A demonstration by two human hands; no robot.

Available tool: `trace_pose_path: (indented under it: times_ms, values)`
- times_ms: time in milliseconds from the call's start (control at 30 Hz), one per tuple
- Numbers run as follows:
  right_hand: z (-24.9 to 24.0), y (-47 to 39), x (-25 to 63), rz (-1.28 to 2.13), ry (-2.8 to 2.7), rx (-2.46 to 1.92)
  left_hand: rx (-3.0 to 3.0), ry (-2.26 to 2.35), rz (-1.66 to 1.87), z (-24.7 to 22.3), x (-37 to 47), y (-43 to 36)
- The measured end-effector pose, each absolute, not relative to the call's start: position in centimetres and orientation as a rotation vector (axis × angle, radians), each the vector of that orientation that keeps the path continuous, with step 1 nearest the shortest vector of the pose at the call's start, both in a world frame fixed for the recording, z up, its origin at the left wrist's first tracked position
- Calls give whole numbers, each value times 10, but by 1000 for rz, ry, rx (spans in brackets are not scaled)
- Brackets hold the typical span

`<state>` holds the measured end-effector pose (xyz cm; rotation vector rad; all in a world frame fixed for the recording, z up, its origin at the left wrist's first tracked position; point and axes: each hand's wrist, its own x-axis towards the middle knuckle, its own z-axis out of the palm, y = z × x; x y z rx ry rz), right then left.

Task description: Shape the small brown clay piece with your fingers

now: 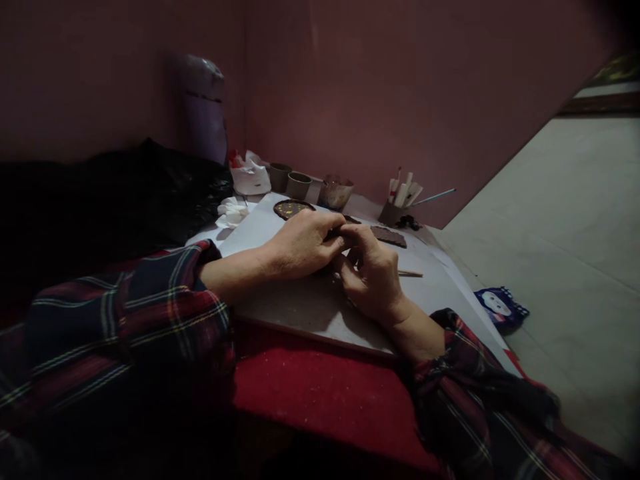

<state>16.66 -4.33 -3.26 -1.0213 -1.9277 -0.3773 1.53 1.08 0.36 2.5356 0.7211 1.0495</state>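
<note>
My left hand (303, 245) and my right hand (373, 277) meet over a white board (300, 303), with the fingertips of both pressed together. Closed fingers hide whatever lies between them; only a dark patch shows there. Behind my left hand lies a dark oval piece (291, 210) with yellow specks. A flat dark brown slab (389, 236) with rough edges rests beyond my right hand. From behind that hand a thin wooden stick (411, 273) pokes out to the right, lying on the board.
Two small cups (299, 186) and a stained bowl (336, 192) stand along the wall. A holder (391, 213) carries several tools and a blue stick. Crumpled white tissue (232, 212) and a black plastic bag (150, 193) are left. A blue packet (501, 308) lies on the floor.
</note>
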Motion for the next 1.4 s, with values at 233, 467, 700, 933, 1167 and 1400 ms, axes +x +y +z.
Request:
trace_pose_path:
  times_ms: [233,467,700,933,1167,1400]
  values:
    - [-33,-43,166,-368,-1933,-1037,2551,709,1069,4,15,9]
    - [-32,-43,166,-388,-1931,-1035,2550,709,1077,4,15,9]
    - [-32,-43,166,-385,-1930,-1021,2550,707,1080,3,15,10]
    - [-32,-43,165,-372,-1928,-1025,2549,718,1070,4,15,10]
    - [-33,-44,167,-369,-1892,-1037,2503,661,1140,1,16,12]
    - [-32,-45,165,-343,-1815,-1045,2388,606,1184,1,16,11]
